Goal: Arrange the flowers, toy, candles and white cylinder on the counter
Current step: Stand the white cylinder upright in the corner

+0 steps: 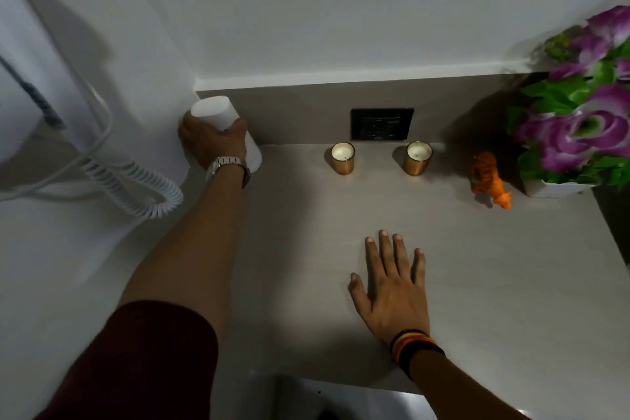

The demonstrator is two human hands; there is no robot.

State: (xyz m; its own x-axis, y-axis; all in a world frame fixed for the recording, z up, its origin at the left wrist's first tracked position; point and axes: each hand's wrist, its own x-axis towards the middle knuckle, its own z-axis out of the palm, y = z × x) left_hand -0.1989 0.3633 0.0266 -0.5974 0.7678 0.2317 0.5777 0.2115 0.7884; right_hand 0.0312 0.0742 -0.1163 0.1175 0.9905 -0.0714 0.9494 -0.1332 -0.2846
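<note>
My left hand (pixel 213 143) is wrapped around the white cylinder (pixel 214 112), which stands in the far left corner of the counter (pixel 511 266) against the wall. Two candles in gold holders stand along the back, one (pixel 343 158) left of the other (pixel 418 157). An orange toy animal (pixel 489 179) stands to their right. Purple flowers with green leaves (pixel 579 119) sit in a white pot at the far right. My right hand (pixel 392 286) lies flat on the counter with fingers spread, holding nothing.
A dark wall socket (pixel 381 124) sits in the backsplash behind the candles. A white wall-mounted appliance with a coiled cord (pixel 136 187) hangs on the left wall. A sink edge (pixel 341 395) shows at the bottom.
</note>
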